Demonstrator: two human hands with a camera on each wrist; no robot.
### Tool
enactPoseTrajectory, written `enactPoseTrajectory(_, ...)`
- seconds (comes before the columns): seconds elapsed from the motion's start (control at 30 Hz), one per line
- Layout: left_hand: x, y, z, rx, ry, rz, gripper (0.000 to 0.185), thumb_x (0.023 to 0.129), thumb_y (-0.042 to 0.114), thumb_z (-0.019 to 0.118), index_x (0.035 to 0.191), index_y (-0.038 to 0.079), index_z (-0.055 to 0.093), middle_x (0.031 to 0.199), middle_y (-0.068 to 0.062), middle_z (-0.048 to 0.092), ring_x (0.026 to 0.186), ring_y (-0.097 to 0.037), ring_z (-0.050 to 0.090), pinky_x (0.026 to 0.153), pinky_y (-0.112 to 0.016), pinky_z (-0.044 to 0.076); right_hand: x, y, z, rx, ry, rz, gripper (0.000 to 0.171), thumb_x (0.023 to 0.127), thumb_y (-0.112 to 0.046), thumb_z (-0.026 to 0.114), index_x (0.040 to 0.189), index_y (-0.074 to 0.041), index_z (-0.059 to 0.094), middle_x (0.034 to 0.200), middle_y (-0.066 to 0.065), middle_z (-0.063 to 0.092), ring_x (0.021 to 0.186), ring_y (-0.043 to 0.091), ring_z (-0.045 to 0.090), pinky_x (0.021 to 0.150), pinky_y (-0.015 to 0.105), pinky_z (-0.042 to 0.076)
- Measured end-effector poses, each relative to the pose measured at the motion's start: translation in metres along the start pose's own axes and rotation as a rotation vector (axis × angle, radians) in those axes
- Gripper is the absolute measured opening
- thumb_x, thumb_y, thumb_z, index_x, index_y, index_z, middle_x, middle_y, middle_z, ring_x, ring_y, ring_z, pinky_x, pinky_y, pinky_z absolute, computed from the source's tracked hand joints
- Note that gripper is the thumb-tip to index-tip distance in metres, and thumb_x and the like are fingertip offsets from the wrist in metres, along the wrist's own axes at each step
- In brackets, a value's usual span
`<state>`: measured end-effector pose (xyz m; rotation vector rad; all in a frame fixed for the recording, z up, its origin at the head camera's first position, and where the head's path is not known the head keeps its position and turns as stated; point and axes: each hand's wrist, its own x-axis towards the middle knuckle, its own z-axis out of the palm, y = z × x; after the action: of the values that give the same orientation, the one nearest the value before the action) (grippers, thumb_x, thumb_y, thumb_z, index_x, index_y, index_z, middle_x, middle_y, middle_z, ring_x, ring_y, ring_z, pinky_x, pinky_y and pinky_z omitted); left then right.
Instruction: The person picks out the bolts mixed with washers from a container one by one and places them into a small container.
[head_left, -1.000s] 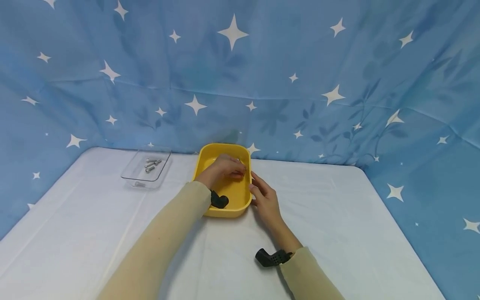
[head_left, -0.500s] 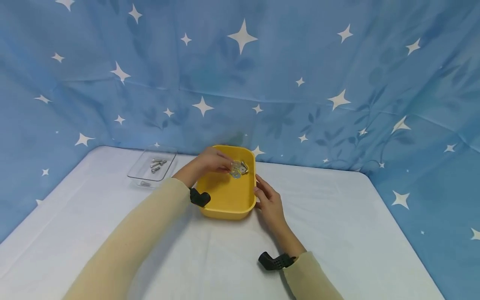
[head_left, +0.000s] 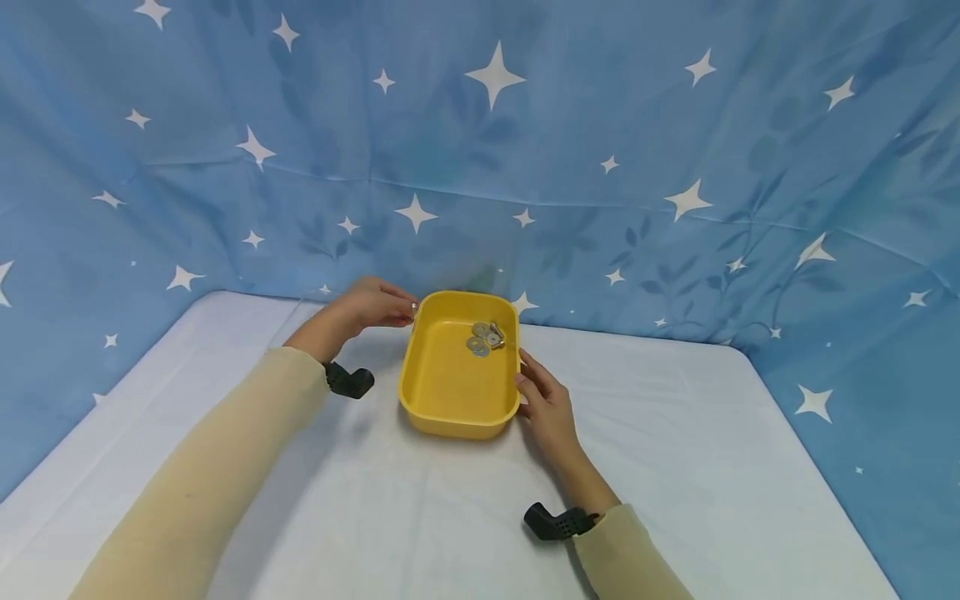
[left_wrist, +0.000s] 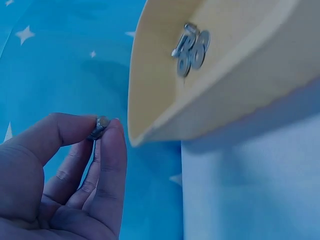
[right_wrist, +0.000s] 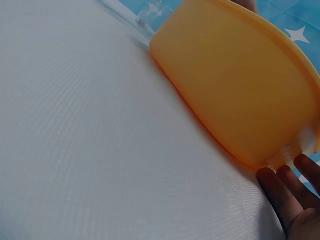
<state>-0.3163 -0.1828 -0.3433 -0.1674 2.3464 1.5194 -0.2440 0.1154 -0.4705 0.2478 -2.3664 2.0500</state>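
Observation:
My left hand is outside the far left corner of the yellow bin. In the left wrist view it pinches a small metal bolt between thumb and fingertips; one round end shows. Inside the bin, toward its far right, lie several flat washers and a few bolts. My right hand rests against the bin's right side. In the right wrist view its fingertips touch the outer wall near the bottom, fingers extended.
A clear container stands left of the bin, mostly hidden behind my left hand and forearm in the head view. White cloth covers the table. A blue star-patterned curtain hangs right behind the far edge.
My left hand has come out of the bin and moved left past its edge with the bolt, uncovering the washers and bolts inside. My right hand has stayed at the bin's side.

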Motion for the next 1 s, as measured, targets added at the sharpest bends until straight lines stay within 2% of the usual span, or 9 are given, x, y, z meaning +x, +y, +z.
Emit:
enactPoseTrajectory(0.17, 0.000, -0.008, -0.016, 0.017, 0.037, -0.018, 0.042, 0.099, 0.015, 0.063, 0.139, 0.000, 0.059, 0.140, -0.020, 0.060, 0.103, -0.017, 0.070, 0.090, -0.025, 0.062, 0.001, 0.000, 0.000, -0.001, 0.004, 0.015, 0.045, 0.106, -0.029, 0.053, 0.151, -0.031, 0.048, 0.149, 0.009, 0.055, 0.128, 0.029, 0.061, 0.083, 0.024, 0.063)
enactPoseTrajectory(0.3, -0.001, -0.017, -0.032, 0.039, 0.070, -0.036, 0.044, 0.100, 0.018, 0.062, 0.140, 0.001, 0.058, 0.141, -0.019, 0.059, 0.097, -0.012, 0.069, 0.099, -0.031, 0.059, 0.001, -0.001, -0.001, 0.007, 0.007, 0.014, 0.045, 0.106, -0.027, 0.053, 0.151, -0.030, 0.048, 0.148, 0.009, 0.056, 0.128, 0.030, 0.062, 0.082, 0.024, 0.063)
enactPoseTrajectory(0.5, -0.002, -0.031, -0.051, 0.095, 0.108, -0.080, 0.045, 0.101, 0.019, 0.062, 0.141, 0.001, 0.057, 0.142, -0.020, 0.058, 0.101, -0.014, 0.069, 0.110, -0.041, 0.053, 0.000, -0.003, -0.001, 0.020, 0.001, 0.011, 0.045, 0.106, -0.026, 0.052, 0.151, -0.029, 0.048, 0.148, 0.010, 0.056, 0.126, 0.030, 0.062, 0.083, 0.025, 0.063)
enactPoseTrajectory(0.6, -0.001, -0.038, -0.058, 0.109, 0.116, -0.088, 0.045, 0.100, 0.018, 0.062, 0.141, 0.001, 0.057, 0.141, -0.020, 0.059, 0.102, -0.014, 0.070, 0.111, -0.043, 0.052, 0.001, -0.003, -0.002, 0.017, 0.005, 0.009, 0.045, 0.106, -0.026, 0.052, 0.151, -0.029, 0.048, 0.147, 0.010, 0.056, 0.126, 0.031, 0.062, 0.081, 0.024, 0.063)
enactPoseTrajectory(0.8, 0.000, -0.054, -0.069, 0.082, 0.116, -0.081, 0.047, 0.100, 0.014, 0.062, 0.142, -0.005, 0.054, 0.141, -0.023, 0.059, 0.083, -0.002, 0.069, 0.102, -0.035, 0.058, 0.001, -0.001, -0.003, 0.023, 0.007, 0.002, 0.046, 0.106, -0.025, 0.053, 0.152, -0.026, 0.047, 0.148, 0.014, 0.056, 0.127, 0.034, 0.062, 0.082, 0.025, 0.063)
enactPoseTrajectory(1.0, 0.007, -0.069, -0.071, 0.074, 0.131, -0.109, 0.046, 0.099, 0.013, 0.063, 0.141, -0.005, 0.055, 0.136, -0.019, 0.062, 0.079, -0.001, 0.069, 0.102, -0.036, 0.058, 0.002, 0.001, -0.001, 0.013, 0.015, -0.001, 0.046, 0.106, -0.025, 0.053, 0.151, -0.025, 0.048, 0.146, 0.015, 0.057, 0.123, 0.035, 0.064, 0.078, 0.024, 0.064)
